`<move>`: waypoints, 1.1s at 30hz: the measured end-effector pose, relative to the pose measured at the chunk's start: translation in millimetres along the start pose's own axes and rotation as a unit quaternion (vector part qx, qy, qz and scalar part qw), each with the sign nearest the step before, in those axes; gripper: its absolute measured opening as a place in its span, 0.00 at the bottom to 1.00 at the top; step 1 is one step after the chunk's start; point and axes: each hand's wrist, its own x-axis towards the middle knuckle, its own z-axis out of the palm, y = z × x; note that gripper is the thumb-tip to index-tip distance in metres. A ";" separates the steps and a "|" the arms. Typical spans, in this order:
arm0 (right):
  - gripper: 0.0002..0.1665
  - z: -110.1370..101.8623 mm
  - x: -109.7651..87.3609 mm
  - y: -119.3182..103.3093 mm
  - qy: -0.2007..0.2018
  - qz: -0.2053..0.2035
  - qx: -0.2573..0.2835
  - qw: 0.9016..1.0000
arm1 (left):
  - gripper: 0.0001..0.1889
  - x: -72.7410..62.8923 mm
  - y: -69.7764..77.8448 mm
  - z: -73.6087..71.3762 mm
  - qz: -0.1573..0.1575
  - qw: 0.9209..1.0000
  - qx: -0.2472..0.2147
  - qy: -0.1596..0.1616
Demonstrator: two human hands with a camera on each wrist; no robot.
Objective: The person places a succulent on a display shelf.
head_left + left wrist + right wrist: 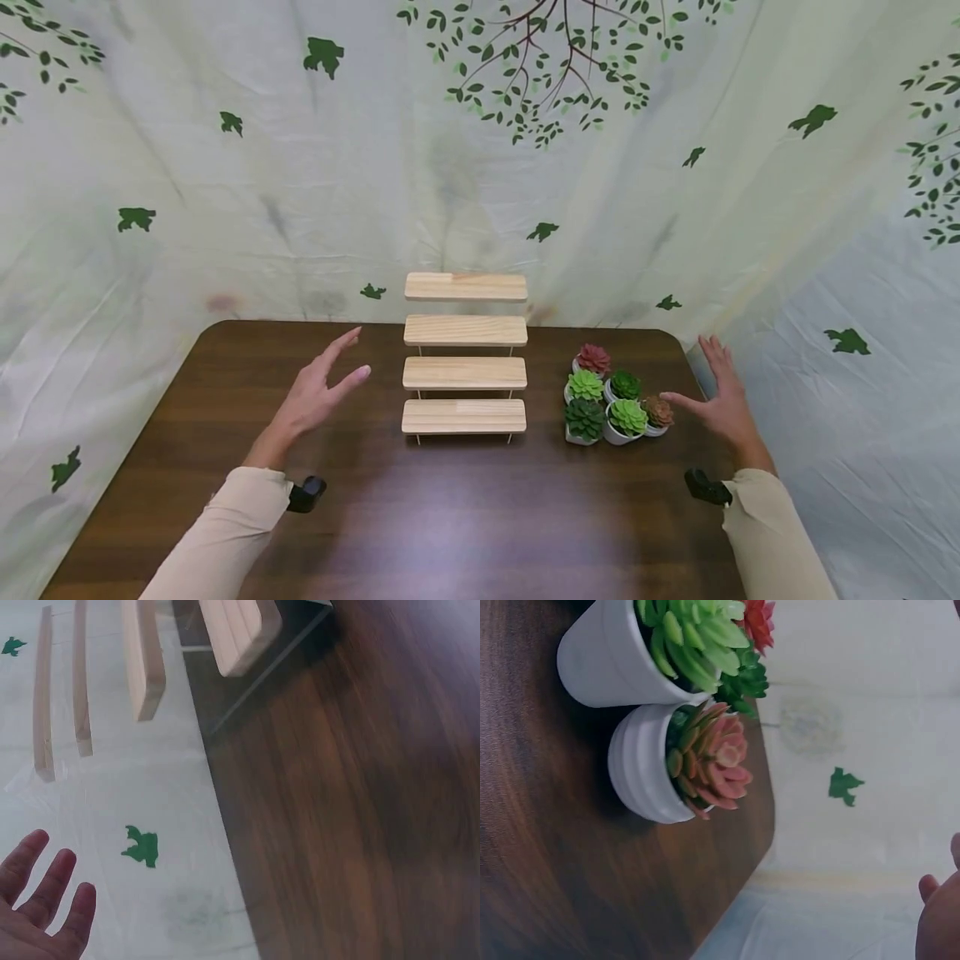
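Observation:
A stepped wooden display rack (465, 374) with pale shelves stands toward the back of the table. To its left my left hand (307, 400) hovers with fingers spread, holding nothing. In the left wrist view its fingers (46, 900) are extended, apart from the shelf ends (146, 682). Several potted succulents cluster right of the rack: a red one (594, 358), green ones such as the light green succulent (628, 417), and a reddish-brown succulent (716, 757) in a ribbed white pot (641, 765). My right hand (722, 408), fingers spread and holding nothing, is just right of the reddish-brown plant.
The brown wooden table (450, 517) has rounded back corners. Behind it and along the right side hangs a pale curtain (300, 183) printed with leaves and branches. Each wrist carries a black camera, such as the left wrist camera (306, 494).

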 end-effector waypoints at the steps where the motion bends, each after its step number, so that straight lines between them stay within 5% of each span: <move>1: 0.61 0.4 -1.1 1.9 0.000 0.001 0.004 1.000 | 0.34 0.0 -0.4 2.0 -0.004 1.000 -0.016 0.003; 7: 0.63 4.2 -8.0 12.3 -0.009 0.027 0.011 1.000 | 0.29 -0.1 -8.3 15.4 -0.003 0.992 -0.126 0.025; 13: 0.61 7.4 -12.7 19.6 -0.027 0.073 0.046 0.996 | 0.23 -4.2 -16.5 29.2 -0.025 0.968 -0.240 0.062; 18: 0.61 11.0 -15.8 28.0 -0.021 0.092 0.090 0.991 | 0.16 -5.8 -26.6 42.8 -0.062 0.932 -0.352 0.065; 25: 0.61 20.7 -21.6 46.0 -0.026 0.105 0.058 0.992 | 0.11 -13.0 -42.9 61.4 -0.105 0.872 -0.476 0.053; 33: 0.61 42.8 -35.9 52.4 -0.011 0.135 0.111 0.985 | 0.13 -20.1 -52.5 81.7 -0.098 0.828 -0.551 0.044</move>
